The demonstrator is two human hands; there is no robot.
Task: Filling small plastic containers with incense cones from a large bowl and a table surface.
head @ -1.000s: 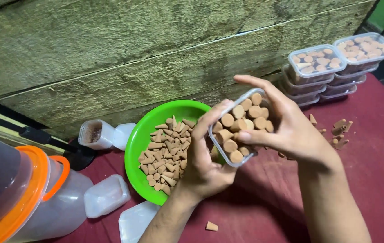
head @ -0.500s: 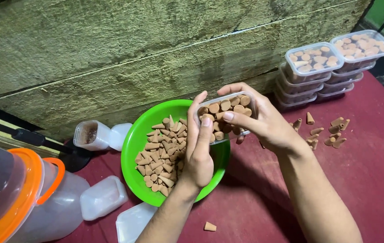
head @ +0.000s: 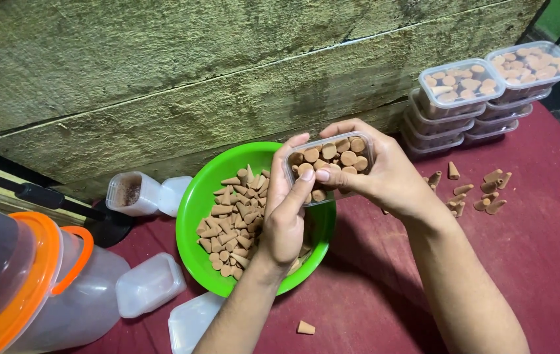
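A: I see both hands up over the bowl (head: 194,210), the right hand (head: 385,177) wrapped around a clear tub (head: 331,164).

B: Packed with tan cones. My left hand (head: 283,216) pinches its near edge, fingers curled.

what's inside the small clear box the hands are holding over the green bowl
The small clear box holds brown cones packed upright, round bases showing. The left hand and right hand cover its edges, so lower layers are hidden.
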